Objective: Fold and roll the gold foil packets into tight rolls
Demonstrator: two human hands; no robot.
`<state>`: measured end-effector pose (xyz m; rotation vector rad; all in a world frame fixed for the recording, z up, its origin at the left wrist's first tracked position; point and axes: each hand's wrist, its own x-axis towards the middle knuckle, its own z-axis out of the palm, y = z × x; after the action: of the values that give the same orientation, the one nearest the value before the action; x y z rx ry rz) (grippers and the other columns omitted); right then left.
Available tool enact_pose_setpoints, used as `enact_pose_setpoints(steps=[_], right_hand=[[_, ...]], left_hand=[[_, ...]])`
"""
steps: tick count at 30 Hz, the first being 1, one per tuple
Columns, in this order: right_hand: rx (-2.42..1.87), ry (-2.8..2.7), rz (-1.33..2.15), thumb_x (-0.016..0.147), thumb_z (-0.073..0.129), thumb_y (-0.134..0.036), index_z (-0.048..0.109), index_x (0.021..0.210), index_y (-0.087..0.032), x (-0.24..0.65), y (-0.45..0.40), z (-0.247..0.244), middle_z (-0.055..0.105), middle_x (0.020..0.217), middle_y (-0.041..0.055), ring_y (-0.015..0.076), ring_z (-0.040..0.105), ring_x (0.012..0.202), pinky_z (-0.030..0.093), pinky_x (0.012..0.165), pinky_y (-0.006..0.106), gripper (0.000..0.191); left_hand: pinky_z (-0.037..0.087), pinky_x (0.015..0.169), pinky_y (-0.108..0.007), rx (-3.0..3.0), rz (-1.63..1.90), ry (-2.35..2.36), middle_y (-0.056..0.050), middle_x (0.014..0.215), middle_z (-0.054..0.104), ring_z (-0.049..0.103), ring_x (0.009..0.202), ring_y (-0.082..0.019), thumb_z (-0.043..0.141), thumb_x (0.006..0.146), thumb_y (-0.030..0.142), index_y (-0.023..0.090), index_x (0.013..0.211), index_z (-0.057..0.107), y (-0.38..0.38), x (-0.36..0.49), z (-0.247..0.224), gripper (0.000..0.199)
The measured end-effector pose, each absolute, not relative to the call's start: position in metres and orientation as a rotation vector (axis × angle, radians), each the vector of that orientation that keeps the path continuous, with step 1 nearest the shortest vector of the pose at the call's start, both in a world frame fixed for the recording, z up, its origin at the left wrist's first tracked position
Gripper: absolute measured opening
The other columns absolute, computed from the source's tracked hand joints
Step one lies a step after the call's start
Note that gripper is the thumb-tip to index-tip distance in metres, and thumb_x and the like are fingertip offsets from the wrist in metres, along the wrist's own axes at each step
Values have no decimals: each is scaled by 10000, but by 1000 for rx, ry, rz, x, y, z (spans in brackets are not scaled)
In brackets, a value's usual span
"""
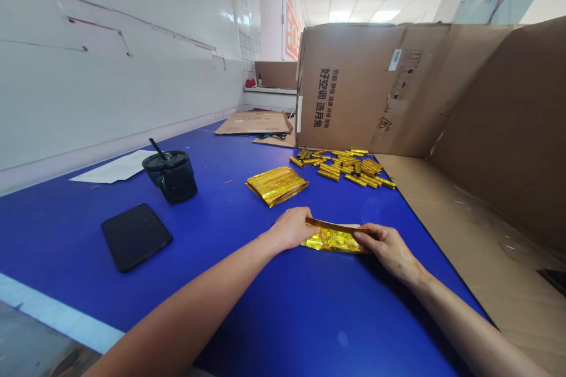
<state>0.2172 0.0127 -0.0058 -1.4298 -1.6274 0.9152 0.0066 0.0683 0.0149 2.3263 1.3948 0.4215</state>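
My left hand [289, 230] and my right hand [387, 250] hold a crumpled gold foil sheet [333, 241] on the blue table [88, 235] near its front. A narrow brown strip [331, 226] lies along the foil's upper edge, and its two ends run under my hands. Right of centre, my right fingertips pinch the strip and foil together. Farther ahead lie a flat stack of gold foil [276, 185] and a loose pile of small gold foil rolls [347, 168], neither touching my hands.
A black lidded tumbler with a straw [170, 177], a black phone [136, 237] and white paper [115, 166] lie left on the table. A large cardboard box wall [354, 88] rises behind the rolls, with flattened cardboard [254, 123] at the far end.
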Motion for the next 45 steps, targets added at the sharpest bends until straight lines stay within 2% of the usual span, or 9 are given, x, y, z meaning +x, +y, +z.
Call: enact_pose_setpoints(steps=[5,15,20,27,30,33,35,39,45], right_hand=[[-1410,-1647,960,692,548,-384,562,647,-163,217,12,-7,443,507,-57,83,363,476,285,451,208,226],[-1339,-1780,989,706,534,-310,619,694,-170,216,7,-2,554,623,-25,115,462,579,358,545,211,164],[-1373,-1802,934,702,534,-308,628,692,-170,216,7,-2,577,630,-21,124,487,590,376,554,215,167],[-1457,-1641,796,687,545,-399,611,736,-169,215,10,-8,622,666,10,160,549,625,427,582,252,244],[-1461,-1449,600,636,603,-420,558,914,-179,214,13,-9,626,872,57,188,570,743,456,638,285,370],[-1366,-1261,690,595,647,-431,454,1093,-197,213,14,-8,549,1091,95,211,561,862,468,683,308,584],[-1289,-1200,877,587,659,-430,479,1066,-199,212,13,-5,594,1008,76,209,578,823,470,677,309,561],[-1272,-1169,1103,574,678,-416,590,722,-176,208,8,0,626,624,-5,152,571,555,442,539,259,295],[-1231,-978,1073,525,720,-369,540,643,-190,205,7,-1,609,566,-19,152,560,505,437,513,272,280]], left_hand=[[394,689,-321,2473,316,1565,-97,960,530,512,883,-261,539,591,539,178,970,525,61,8,16,523],[340,543,-256,2434,166,1432,-52,745,606,542,714,-218,502,574,623,198,696,587,64,7,19,450],[310,507,-227,2385,231,1305,-24,783,600,531,678,-183,571,554,538,203,815,580,60,9,19,424],[306,504,-195,2238,439,1098,20,673,569,505,642,-128,518,667,326,178,746,594,61,11,16,185],[307,511,-193,2201,479,1062,28,647,548,487,628,-120,520,667,324,166,728,591,63,10,18,184],[300,511,-193,2163,500,1008,36,614,527,466,605,-114,539,652,327,159,687,585,66,7,20,178],[294,508,-192,2153,512,994,38,599,515,456,596,-111,546,646,334,157,669,580,67,6,21,182],[287,495,-189,2076,600,1010,39,593,504,442,580,-106,567,624,330,152,674,569,70,7,18,185],[274,468,-186,1882,749,1074,45,548,464,400,517,-84,598,592,293,136,635,544,72,9,16,172]])
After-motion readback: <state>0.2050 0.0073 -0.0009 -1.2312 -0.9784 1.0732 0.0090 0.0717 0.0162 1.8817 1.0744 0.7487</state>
